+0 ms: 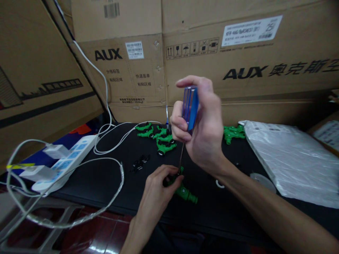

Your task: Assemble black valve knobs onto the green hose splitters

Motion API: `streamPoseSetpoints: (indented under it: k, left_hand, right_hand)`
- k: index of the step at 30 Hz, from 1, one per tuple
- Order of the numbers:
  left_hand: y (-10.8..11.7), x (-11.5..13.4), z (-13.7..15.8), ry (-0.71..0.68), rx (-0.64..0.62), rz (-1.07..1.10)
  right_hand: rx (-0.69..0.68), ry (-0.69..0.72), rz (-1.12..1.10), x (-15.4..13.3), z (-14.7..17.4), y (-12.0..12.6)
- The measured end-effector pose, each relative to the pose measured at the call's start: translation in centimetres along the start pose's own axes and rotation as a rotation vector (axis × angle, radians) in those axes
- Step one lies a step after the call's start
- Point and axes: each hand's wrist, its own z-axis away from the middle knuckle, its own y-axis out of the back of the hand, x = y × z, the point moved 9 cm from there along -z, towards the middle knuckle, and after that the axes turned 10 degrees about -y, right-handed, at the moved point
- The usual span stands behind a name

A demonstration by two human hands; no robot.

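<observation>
My right hand is closed round the blue handle of a screwdriver, which stands nearly upright. Its thin shaft runs down to a green plastic fitting on the black table. Low on the table, my left hand pinches that fitting around the spot where the screwdriver's tip ends. The tip and the part under my left fingertips are hidden. Behind my hands lie several more green fittings with black parts on them. To their left is a small scatter of black pieces and screws.
A white power strip with plugs and looping white cables lies at the left. Another green fitting group sits at the right beside a white plastic-wrapped packet. A white ring rests near my right forearm. Large cardboard boxes wall off the back.
</observation>
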Motion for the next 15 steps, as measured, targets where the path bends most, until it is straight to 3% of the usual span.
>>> streamPoseSetpoints:
  k: [7,15]
  left_hand:
    - [-0.4,-0.4,0.1,0.02,-0.011,-0.009]
    - [-1.0,-1.4,0.5,0.03,0.007,-0.03]
  right_hand:
    - [-0.009,0.075,0.072,-1.3,-0.3,-0.1]
    - [0.034,-0.124,-0.012,-0.4,-0.2,0.2]
